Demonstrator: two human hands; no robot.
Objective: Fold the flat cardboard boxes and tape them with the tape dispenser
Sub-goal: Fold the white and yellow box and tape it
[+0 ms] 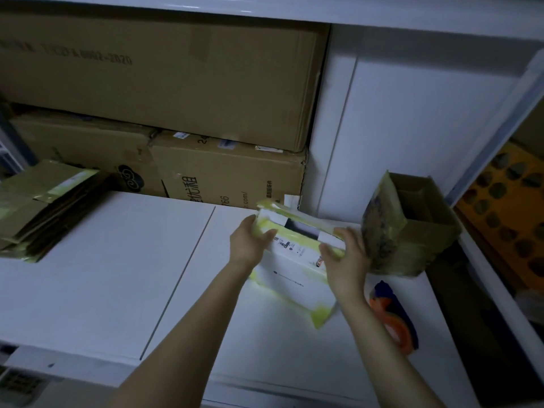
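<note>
Two bare forearms reach in from the lower edge over the white counter (103,275). The tape dispenser (393,318), orange and blue, lies on the counter just right of the right forearm and is partly hidden by it; neither hand touches it.

The white box (294,281), its edges bound in yellow-green tape, stands tilted on the counter between the hands, with its top end open. Left hand (250,242): grip clamped on the box's upper left corner, fingers curled over a taped flap. Right hand (346,257): grip clamped on the upper right edge, fingers curled over it. The box sits within both grips, its lower corner near the dispenser.

Just beyond the right hand, an open brown box (426,222) stands with one taped flap raised. Whether the flap touches the knuckles cannot be told.

At far left a stack of flat cardboard boxes (44,207) lies on the counter, well apart from the hands. Behind it, large brown cartons (176,83) are stacked at the back of the counter.
</note>
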